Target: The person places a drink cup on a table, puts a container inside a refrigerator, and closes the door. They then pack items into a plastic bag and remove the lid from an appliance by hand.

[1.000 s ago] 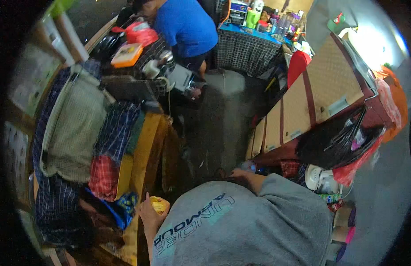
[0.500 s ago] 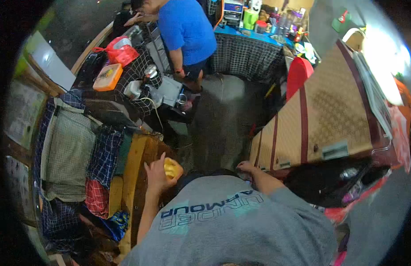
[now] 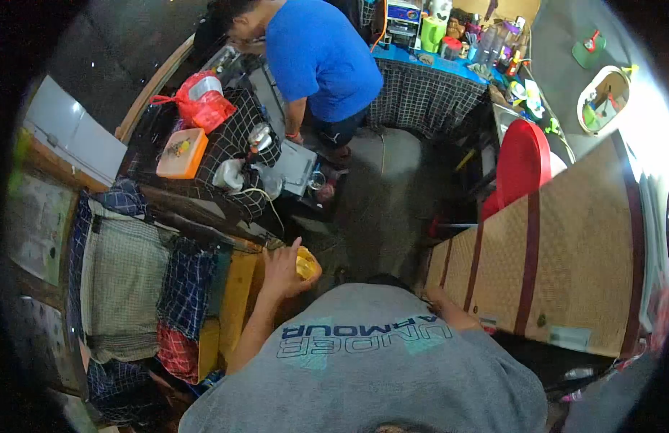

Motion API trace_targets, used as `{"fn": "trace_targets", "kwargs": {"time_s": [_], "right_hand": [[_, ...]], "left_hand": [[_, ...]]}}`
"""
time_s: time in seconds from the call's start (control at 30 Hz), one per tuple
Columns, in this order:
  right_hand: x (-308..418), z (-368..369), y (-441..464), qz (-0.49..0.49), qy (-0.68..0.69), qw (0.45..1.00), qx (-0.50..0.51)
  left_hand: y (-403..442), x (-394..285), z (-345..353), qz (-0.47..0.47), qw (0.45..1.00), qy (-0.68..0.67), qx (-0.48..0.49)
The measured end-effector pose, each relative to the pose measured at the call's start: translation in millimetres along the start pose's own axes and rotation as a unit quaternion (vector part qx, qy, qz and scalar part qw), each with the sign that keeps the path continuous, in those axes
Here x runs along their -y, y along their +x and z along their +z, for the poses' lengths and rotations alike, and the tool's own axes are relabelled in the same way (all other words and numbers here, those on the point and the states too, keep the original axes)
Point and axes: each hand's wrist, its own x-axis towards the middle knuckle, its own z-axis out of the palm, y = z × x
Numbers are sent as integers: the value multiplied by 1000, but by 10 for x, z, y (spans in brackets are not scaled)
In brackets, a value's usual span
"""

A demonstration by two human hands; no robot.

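Note:
A small yellow-orange container (image 3: 306, 265) is gripped in my left hand (image 3: 282, 272), beside the wooden bench's end; some fingers stretch upward past its rim. My right hand (image 3: 437, 296) is near the lower edge of a tall woven-panel cabinet (image 3: 507, 263). Its fingers are small and dark here, so neither their shape nor anything in them can be made out. Between the two arms is the grey shirt (image 3: 363, 361) with printed lettering.
A person in a blue shirt (image 3: 323, 61) leans over the checkered-cloth counter (image 3: 230, 137) with an orange-lidded box (image 3: 181, 153) and red bag (image 3: 204, 105). Folded cloths (image 3: 125, 281) lie at left. A red round stool top (image 3: 523, 162) stands right, near a blue table (image 3: 450, 68).
The view has turned and moved forward. My left hand still holds the yellow-orange container. My right hand has come closer to the cabinet's edge. The other person has bent further over the counter.

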Motion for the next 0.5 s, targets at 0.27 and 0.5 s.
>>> {"fn": "trace_targets", "kwargs": {"time_s": [0.27, 0.5], "right_hand": [[-262, -14, 761, 128, 99, 985, -68], [750, -822, 1243, 145, 65, 987, -8]], "left_hand": [[447, 342, -83, -10, 999, -24, -25], [531, 497, -123, -31, 999, -24, -13]]}}
